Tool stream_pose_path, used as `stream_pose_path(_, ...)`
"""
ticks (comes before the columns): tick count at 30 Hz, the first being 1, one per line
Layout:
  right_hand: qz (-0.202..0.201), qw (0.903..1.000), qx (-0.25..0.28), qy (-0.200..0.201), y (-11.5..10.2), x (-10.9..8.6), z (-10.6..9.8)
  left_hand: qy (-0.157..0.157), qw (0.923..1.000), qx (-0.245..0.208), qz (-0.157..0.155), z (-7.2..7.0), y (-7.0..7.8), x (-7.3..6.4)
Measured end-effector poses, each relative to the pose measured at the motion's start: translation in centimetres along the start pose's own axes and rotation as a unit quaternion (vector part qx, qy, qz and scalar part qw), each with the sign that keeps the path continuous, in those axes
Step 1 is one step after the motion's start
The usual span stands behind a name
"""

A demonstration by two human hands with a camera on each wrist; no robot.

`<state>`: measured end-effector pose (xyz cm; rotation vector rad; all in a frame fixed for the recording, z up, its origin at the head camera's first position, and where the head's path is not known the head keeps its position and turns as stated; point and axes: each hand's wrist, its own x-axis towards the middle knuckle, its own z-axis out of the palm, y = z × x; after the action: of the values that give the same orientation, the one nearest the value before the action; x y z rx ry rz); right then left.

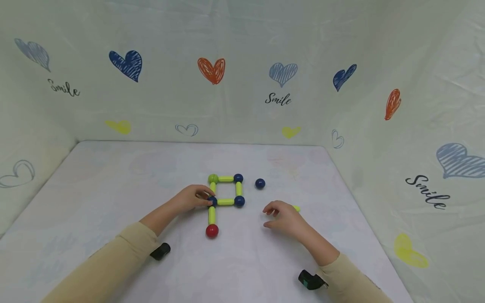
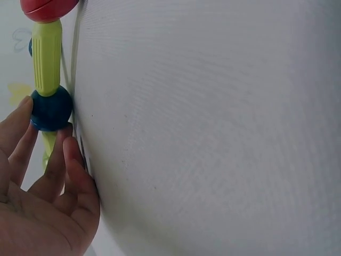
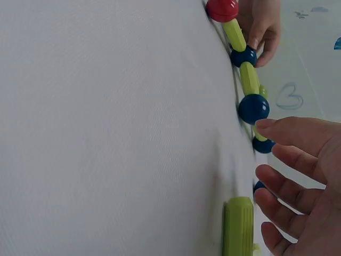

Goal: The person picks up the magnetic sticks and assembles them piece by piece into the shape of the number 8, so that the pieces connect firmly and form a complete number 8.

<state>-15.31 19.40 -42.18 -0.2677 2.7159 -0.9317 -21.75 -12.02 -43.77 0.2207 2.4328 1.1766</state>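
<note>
On the table lies a P-shaped frame of yellow-green rods and balls. Its square has a green ball (image 1: 213, 179) at the far left corner, a blue ball (image 1: 238, 178) far right and another near right. A near rod (image 1: 211, 215) runs from the near left corner to a red ball (image 1: 212, 231). My left hand (image 1: 191, 198) pinches the blue ball (image 2: 50, 109) at that corner between thumb and fingers. To the right, my right hand (image 1: 286, 219) hovers with relaxed, parted fingers, holding nothing. A loose green rod (image 3: 238, 226) lies beside it, mostly hidden in the head view.
Beyond the right hand, a single blue ball (image 1: 260, 183) sits apart from the frame. Black wrist devices show below the left forearm (image 1: 160, 251) and right forearm (image 1: 327, 254). A pale cloth wall (image 1: 242, 113) printed with hearts borders the white table (image 1: 113, 185).
</note>
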Motion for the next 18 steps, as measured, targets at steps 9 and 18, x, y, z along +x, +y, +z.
stream_pose_path(9,-0.004,0.9997,-0.024,-0.008,1.8,-0.4,-0.7,-0.001,0.9999,-0.014,-0.002,0.0,-0.4,-0.1)
stream_pose_path(18,0.022,0.9995,-0.022,-0.011,2.5,-0.6,-0.9,-0.009,0.9998,-0.015,-0.004,0.0,-0.5,0.0)
